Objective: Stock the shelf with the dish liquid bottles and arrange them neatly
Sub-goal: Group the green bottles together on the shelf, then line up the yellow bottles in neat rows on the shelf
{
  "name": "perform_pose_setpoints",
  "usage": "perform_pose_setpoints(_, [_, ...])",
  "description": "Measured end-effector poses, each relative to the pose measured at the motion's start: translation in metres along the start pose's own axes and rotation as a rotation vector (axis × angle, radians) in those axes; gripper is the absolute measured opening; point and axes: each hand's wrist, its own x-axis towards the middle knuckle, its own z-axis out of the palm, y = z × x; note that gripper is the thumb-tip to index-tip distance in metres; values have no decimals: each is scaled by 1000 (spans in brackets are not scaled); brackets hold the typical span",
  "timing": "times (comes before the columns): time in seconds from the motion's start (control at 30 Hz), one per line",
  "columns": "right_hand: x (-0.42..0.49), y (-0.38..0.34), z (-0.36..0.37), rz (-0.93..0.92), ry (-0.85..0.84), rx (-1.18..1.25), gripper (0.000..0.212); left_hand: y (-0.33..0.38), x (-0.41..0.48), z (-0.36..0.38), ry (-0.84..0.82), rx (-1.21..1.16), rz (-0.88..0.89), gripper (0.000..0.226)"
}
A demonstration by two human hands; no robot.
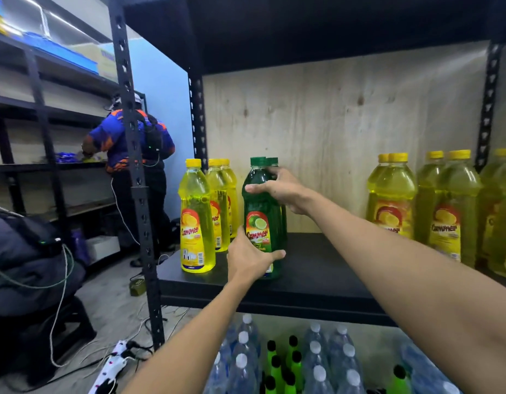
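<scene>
A green dish liquid bottle (260,211) stands upright near the front of the black shelf (325,268). My left hand (250,258) grips its lower body. My right hand (280,189) wraps around its shoulder from the right. A second green bottle (273,162) stands right behind it, mostly hidden. To the left stand three yellow dish liquid bottles, the nearest one (195,217) in front and two (222,206) behind it. Several more yellow bottles (442,206) are lined up at the right end of the shelf.
A black upright post (136,177) edges the shelf on the left. Water bottles (317,362) and green bottles with black caps (283,362) fill the level below. Another person (132,155) works at shelves at the back left. Cables and a power strip (109,365) lie on the floor.
</scene>
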Motion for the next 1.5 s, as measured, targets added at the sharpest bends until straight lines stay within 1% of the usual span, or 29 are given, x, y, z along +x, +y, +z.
perform_pose_setpoints(0.07, [2,5,-1,-13,14,24,73,-3,4,2,-10,7,6,98])
perform_pose_setpoints(0.2, [7,14,0,-29,17,6,83,-9,9,5,7,34,22,100])
perform_pose_setpoints(0.37, [8,17,3,-18,30,25,82,-15,11,3,-39,46,29,105])
perform_pose_setpoints(0.4, [7,17,3,-5,11,14,85,-15,10,2,-53,36,28,109])
perform_pose_setpoints(0.47, [-1,13,-2,50,-58,-77,96,-14,4,1,-72,35,18,131])
perform_pose_setpoints(0.5, [-7,9,-9,70,-76,-153,100,-11,-2,0,-47,57,27,141])
perform_pose_setpoints(0.53, [-16,3,-19,59,-62,-232,99,-8,-10,-1,24,96,76,144])
perform_pose_setpoints(0.57, [-26,-4,-33,22,1,-309,91,-4,-19,-2,131,142,177,137])
perform_pose_setpoints(0.6, [-37,-10,-50,-34,108,-373,78,2,-28,-2,249,186,323,122])
perform_pose_setpoints(0.63, [-49,-15,-70,-95,252,-439,63,11,-38,0,342,209,480,102])
perform_pose_setpoints(0.67, [-60,-19,-91,-149,400,-510,51,20,-45,5,367,205,611,82])
perform_pose_setpoints(0.7, [-69,-21,-109,-192,539,-580,42,30,-50,11,323,189,698,67])
perform_pose_setpoints(0.73, [-78,-22,-127,-212,667,-659,39,42,-53,22,217,147,737,55])
perform_pose_setpoints(0.77, [-84,-18,-144,-195,770,-736,41,56,-55,34,65,90,710,49])
perform_pose_setpoints(0.8, [-90,-15,-158,-140,839,-792,47,71,-57,46,-100,10,626,47])
perform_pose_setpoints(0.83, [-92,-9,-170,-48,860,-798,56,84,-57,60,-250,-72,504,49])
perform_pose_setpoints(0.87, [-93,-2,-178,57,834,-757,67,94,-56,74,-371,-138,376,56])
perform_pose_setpoints(0.93, [-92,13,-192,223,732,-627,88,110,-52,103,-542,-202,183,78])
perform_pose_setpoints(1.0, [-90,29,-198,287,648,-546,96,118,-51,125,-617,-183,96,97])
perform_pose_setpoints(1.03, [-89,36,-198,294,631,-537,96,120,-52,132,-622,-163,85,100])
perform_pose_setpoints(1.07, [-88,43,-199,288,632,-552,95,122,-52,138,-618,-155,85,98])
perform_pose_setpoints(1.17, [-90,56,-196,222,665,-639,89,125,-56,151,-630,-189,111,81])
perform_pose_setpoints(1.23, [-92,55,-192,171,658,-653,90,124,-57,157,-626,-229,127,76])
perform_pose_setpoints(1.3, [-93,52,-185,87,610,-649,93,120,-57,163,-546,-259,131,71])
perform_pose_setpoints(1.4, [-88,46,-172,-38,503,-664,91,108,-53,163,-339,-286,134,63])
perform_pose_setpoints(1.43, [-83,43,-167,-61,473,-658,90,104,-49,161,-287,-296,128,65])
perform_pose_setpoints(1.5, [-66,39,-159,-104,424,-635,91,95,-35,158,-216,-284,120,78])
